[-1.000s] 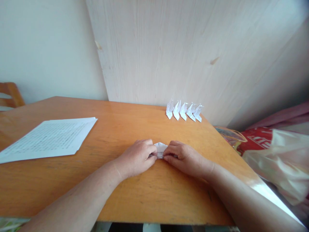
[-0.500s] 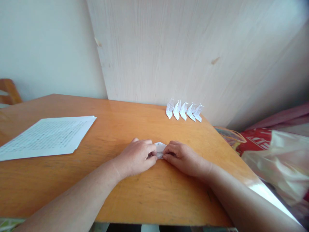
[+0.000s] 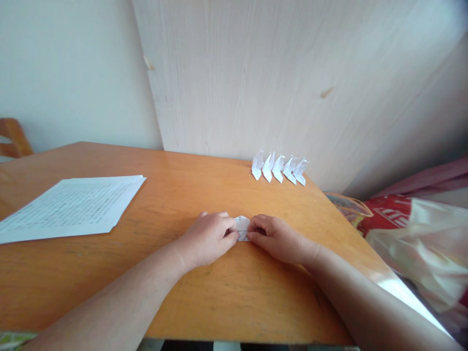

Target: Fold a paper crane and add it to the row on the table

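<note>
A small folded piece of paper, pale with some printing on it, lies low over the table between my two hands. My left hand pinches its left edge between thumb and fingers. On the opposite edge, the thumb and fingertips of my right hand are closed on it too. The paper's top comes to a blunt point, and a crease runs across its lower part. Its side edges are hidden under my fingers.
Several folded paper pieces stand in a row at the table's back right. A stack of printed sheets lies on the left of the wooden table. Past the right edge are a red bag and a whitish plastic bag.
Both hands stay nearly in place on the folded paper. My fingers have shifted slightly, and a bit more of the paper's lower part shows between them.
</note>
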A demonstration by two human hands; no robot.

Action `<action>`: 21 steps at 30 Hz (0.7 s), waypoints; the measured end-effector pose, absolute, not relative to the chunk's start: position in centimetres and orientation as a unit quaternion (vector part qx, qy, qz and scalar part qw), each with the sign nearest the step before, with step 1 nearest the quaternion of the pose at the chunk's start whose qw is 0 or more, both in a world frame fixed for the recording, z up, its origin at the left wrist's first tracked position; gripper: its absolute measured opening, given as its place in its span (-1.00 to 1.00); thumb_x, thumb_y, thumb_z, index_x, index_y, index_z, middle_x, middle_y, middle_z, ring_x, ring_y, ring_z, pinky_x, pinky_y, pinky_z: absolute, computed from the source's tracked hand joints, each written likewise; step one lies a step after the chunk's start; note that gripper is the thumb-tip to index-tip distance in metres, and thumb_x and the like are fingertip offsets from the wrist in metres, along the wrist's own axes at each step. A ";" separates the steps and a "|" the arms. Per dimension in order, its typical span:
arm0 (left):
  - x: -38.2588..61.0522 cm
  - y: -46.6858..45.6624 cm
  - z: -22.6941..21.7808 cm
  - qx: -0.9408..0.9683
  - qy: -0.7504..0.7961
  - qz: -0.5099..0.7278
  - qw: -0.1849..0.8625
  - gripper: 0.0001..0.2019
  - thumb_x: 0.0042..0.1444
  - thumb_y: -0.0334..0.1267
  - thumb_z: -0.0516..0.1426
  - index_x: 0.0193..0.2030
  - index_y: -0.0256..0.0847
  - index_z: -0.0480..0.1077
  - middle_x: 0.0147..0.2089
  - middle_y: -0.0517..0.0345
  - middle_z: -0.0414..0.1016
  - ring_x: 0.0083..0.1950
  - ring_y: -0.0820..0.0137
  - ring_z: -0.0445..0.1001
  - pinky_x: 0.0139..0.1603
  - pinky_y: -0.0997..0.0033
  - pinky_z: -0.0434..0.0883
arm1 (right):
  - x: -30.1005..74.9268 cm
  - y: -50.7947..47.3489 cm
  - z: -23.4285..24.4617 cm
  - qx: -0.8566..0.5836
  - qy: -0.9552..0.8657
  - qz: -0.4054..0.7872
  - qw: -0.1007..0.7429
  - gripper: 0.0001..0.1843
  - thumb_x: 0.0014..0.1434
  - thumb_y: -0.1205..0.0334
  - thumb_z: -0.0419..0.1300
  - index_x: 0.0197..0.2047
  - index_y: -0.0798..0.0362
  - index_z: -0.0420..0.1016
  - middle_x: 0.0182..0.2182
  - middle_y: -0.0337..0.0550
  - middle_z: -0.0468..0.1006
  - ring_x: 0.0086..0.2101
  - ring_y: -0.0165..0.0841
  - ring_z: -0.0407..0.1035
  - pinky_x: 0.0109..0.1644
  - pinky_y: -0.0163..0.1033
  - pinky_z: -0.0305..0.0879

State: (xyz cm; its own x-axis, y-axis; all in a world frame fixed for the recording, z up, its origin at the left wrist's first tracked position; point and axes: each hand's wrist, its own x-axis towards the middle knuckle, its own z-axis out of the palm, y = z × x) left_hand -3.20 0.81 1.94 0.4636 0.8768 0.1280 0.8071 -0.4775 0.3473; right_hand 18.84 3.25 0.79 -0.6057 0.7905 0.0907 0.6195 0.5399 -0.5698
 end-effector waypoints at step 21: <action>-3.3 1.1 2.1 0.810 0.528 0.151 0.208 -0.77 0.22 -0.18 0.06 -0.40 -0.14 0.46 -0.32 0.18 0.46 -0.32 0.38 0.41 -0.34 0.41 0.26 | 18.5 3.3 0.8 -0.430 -0.859 0.222 0.165 -0.90 0.19 0.32 0.15 -0.37 0.04 0.34 -0.44 -0.27 0.43 -0.44 -0.42 0.26 -0.39 -0.30 0.07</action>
